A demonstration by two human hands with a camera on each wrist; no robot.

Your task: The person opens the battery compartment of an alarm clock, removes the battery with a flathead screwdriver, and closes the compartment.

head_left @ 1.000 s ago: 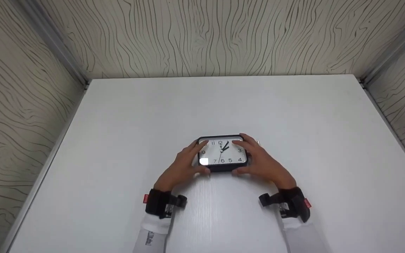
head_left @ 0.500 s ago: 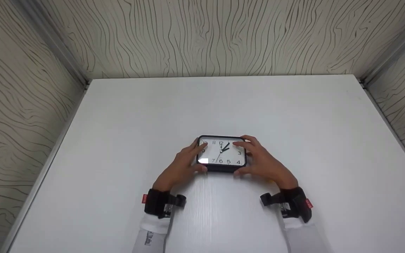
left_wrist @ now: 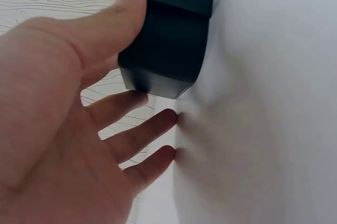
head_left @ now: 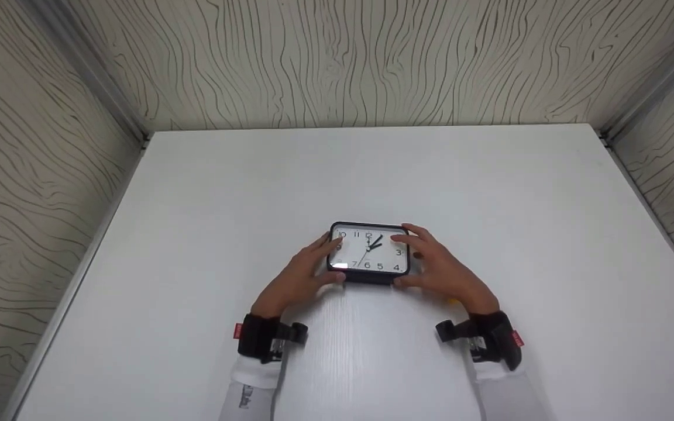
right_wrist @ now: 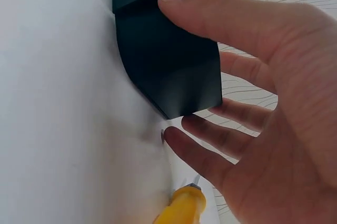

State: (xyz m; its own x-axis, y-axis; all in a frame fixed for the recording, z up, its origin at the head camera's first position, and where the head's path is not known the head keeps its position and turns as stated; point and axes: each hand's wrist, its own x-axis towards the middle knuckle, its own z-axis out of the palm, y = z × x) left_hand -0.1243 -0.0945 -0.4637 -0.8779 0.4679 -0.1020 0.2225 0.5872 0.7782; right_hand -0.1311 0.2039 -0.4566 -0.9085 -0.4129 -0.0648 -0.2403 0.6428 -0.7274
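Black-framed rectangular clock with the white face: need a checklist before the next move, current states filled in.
1. Left hand on the black-framed rectangular clock: ok, thumb on its near side, a fingertip over the face.
2. Right hand on it: ok, thumb on its near side, fingers at its right end.
3. Face upward: ok, dial visible in the head view, partly covered by fingers.
4. Underside fully on the white table: cannot tell.
5. Yellow-handled object with a metal tip well away from the right hand: not ok, it's close by; contact unclear.
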